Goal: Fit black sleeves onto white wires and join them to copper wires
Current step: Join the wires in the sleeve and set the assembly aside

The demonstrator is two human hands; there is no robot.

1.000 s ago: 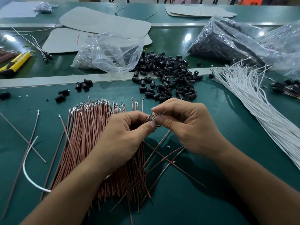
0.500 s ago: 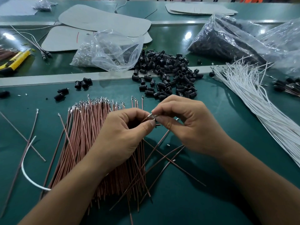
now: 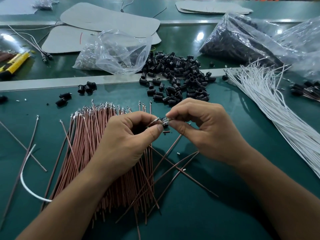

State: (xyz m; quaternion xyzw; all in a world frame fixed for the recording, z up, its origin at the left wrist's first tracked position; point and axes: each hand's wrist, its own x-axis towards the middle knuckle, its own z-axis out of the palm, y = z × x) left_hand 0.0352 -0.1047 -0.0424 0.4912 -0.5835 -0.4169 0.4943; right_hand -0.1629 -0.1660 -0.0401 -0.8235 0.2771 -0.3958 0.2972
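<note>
Head camera looks down on a fanned bundle of thin copper-coloured wires [image 3: 90, 144] lying on the green bench mat [image 3: 216, 213]. Just over the bundle's right edge the hands meet fingertip to fingertip. The left hand [image 3: 124, 141] curls and pinches a silvery metal wire tip [image 3: 155, 120], while the right hand [image 3: 204, 129] pinches a small black plastic sleeve [image 3: 164, 123] against it, likely raised for aiming. Whose wire that tip ends is hidden. A heap of loose black sleeves [image 3: 178, 78] sits beyond the bundle and a sheaf of white wires [image 3: 270, 104] well to its right, presumably for easy reach.
</note>
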